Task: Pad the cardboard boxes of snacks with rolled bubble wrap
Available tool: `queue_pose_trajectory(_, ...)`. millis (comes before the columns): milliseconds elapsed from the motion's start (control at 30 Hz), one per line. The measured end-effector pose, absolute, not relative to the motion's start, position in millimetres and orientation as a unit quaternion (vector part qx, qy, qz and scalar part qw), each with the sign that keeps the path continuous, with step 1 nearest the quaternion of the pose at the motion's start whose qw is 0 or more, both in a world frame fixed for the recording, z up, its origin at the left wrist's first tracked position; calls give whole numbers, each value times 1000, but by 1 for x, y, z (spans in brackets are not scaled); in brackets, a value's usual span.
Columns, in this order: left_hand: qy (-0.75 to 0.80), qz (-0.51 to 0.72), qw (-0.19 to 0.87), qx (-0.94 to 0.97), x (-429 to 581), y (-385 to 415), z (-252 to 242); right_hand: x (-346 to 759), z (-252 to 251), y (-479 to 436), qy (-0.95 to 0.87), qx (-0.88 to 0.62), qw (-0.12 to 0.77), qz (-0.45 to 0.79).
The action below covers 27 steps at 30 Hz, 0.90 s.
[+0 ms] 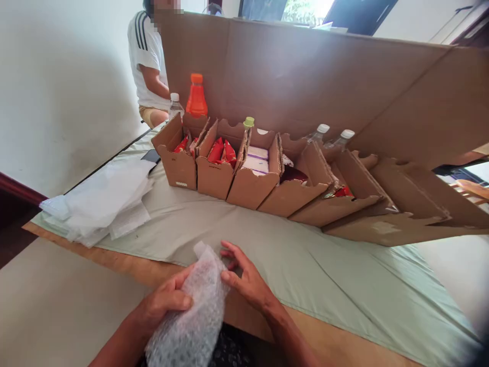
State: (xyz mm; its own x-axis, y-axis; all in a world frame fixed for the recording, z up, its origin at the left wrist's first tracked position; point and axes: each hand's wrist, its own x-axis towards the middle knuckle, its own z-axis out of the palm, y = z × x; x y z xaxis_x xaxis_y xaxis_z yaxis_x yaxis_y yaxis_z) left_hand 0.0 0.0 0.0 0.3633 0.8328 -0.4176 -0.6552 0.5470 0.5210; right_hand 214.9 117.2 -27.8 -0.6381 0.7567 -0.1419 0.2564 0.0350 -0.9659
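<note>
Translucent silvery-white bubble wrap (196, 316) is lying nearest the camera, slanting up from the lap past the near edge of the wooden table (147, 270). Its lower part is bulging; a faint reddish tint is showing near the top, though glare and film are making it unclear whether an item or fingers are causing it. The left hand (170, 300) is gripping the wrap, thumb pressing on top. The right hand (244, 280) is standing half open, fingers curving loosely, thumb apparently touching the wrap's edge, without gripping. Handling of this one piece is seemingly under way and unfinished. Flat whitish translucent plastic sheets (110, 193) are lying unhandled on the pale green cloth (229, 219), and glossy red packets (221, 151) are sitting in brown corrugated-cardboard bins (250, 189), apparently awaiting attention.
</note>
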Motion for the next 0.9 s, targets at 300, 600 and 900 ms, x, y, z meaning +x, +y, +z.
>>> queue_pose_trajectory(300, 441, 564, 670, 193, -87, 14, 46, 193, -24, 112, -560, -407, 222, 686)
queue_pose_trajectory(600, 640, 600, 360, 319, -227, 70, 119, 202, -36, 111, -549, -417, 254, 678)
queue_pose_trajectory(900, 727, 440, 405, 337, -267, 76, 90, 205, -45, 103, -565, -411, 261, 666)
